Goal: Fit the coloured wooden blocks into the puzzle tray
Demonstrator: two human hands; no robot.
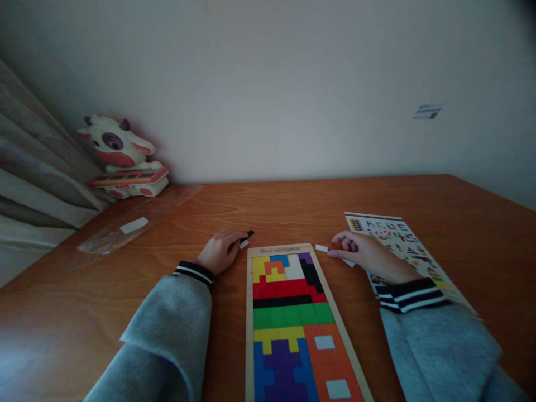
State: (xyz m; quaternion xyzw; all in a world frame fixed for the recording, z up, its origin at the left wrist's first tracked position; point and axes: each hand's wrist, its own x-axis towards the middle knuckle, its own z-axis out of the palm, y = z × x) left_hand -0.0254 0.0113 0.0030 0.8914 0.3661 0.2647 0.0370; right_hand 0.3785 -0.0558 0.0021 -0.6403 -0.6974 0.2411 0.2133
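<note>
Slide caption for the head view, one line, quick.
Left hand at a black piece and right hand near a white piece, flanking a wooden tray of colorful blocks.

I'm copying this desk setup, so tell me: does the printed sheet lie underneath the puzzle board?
No, the printed sheet lies to the right of the puzzle board, with tabletop showing between them.

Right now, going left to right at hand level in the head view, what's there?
Crumpled clear plastic wrapping → bare left hand → flat pale wooden puzzle board → small white rectangular piece → bare right hand.
</note>
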